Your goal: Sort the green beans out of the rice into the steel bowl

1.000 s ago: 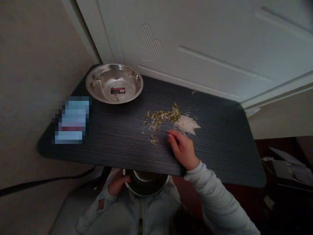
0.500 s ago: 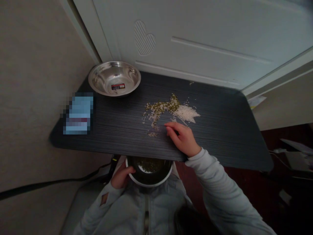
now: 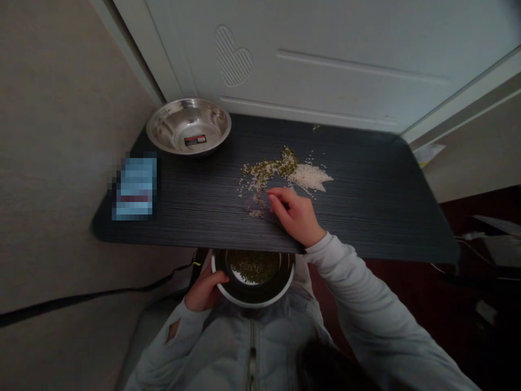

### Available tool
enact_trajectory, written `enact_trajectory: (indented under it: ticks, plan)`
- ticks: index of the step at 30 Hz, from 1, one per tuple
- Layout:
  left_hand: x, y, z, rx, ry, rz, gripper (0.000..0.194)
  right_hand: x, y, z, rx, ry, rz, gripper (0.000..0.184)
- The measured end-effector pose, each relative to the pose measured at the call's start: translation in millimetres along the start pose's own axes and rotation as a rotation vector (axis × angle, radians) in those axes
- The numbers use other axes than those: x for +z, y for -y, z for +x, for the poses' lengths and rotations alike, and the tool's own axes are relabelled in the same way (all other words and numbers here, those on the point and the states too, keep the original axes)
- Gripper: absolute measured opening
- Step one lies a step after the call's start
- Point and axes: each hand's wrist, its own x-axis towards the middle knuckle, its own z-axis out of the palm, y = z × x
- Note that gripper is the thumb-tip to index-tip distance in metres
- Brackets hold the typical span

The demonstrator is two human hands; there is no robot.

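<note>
My left hand point(image 3: 205, 288) grips the left rim of a metal bowl point(image 3: 254, 301), held on my lap just below the table's front edge. Small dark green beans point(image 3: 260, 266) lie in that bowl. Over the table, my right hand point(image 3: 295, 214) is closed, thumb against fingers, on a thin see-through plastic piece point(image 3: 256, 205). The plastic touches or hovers over a few pale grains; which one I cannot tell. Just beyond it lie a pile of white rice point(image 3: 310, 178) and a streak of green beans mixed with rice point(image 3: 268, 169).
A shiny steel basin point(image 3: 189, 127) with a label inside stands at the back left of the dark table point(image 3: 378, 206). A blurred-out blue rectangular item point(image 3: 136, 187) lies at the left. Behind the table rises a white door point(image 3: 325, 32).
My right hand has shifted slightly left, bringing the clear plastic over the near grains. The lap bowl shows more of its beans from under the table edge. The view has tilted a little.
</note>
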Motion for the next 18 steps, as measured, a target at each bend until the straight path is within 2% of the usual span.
enact_trajectory:
  ticks: [4,9,12,15,18]
  plan:
    - [-1.7,1.0,-3.7,0.017,-0.002,-0.014,0.057,3.1,2.2,0.4,0.010,-0.001,-0.005,0.021]
    - [-4.2,-1.0,-13.7,0.049,-0.016,0.036,0.056,-5.2,1.0,-7.1,-0.005,0.035,0.013,0.020]
    - [-4.7,-2.1,-18.1,0.049,-0.020,0.053,0.054,-10.9,0.0,-12.6,0.015,-0.006,0.010,0.019]
    - [-5.0,-0.3,-16.9,0.053,0.002,0.029,0.049,-13.4,-0.5,-15.9,0.041,-0.028,0.022,0.019]
    - [-4.9,3.2,-11.1,0.052,0.019,0.013,0.053,-12.3,-1.3,-16.7,0.040,0.000,0.024,0.019]
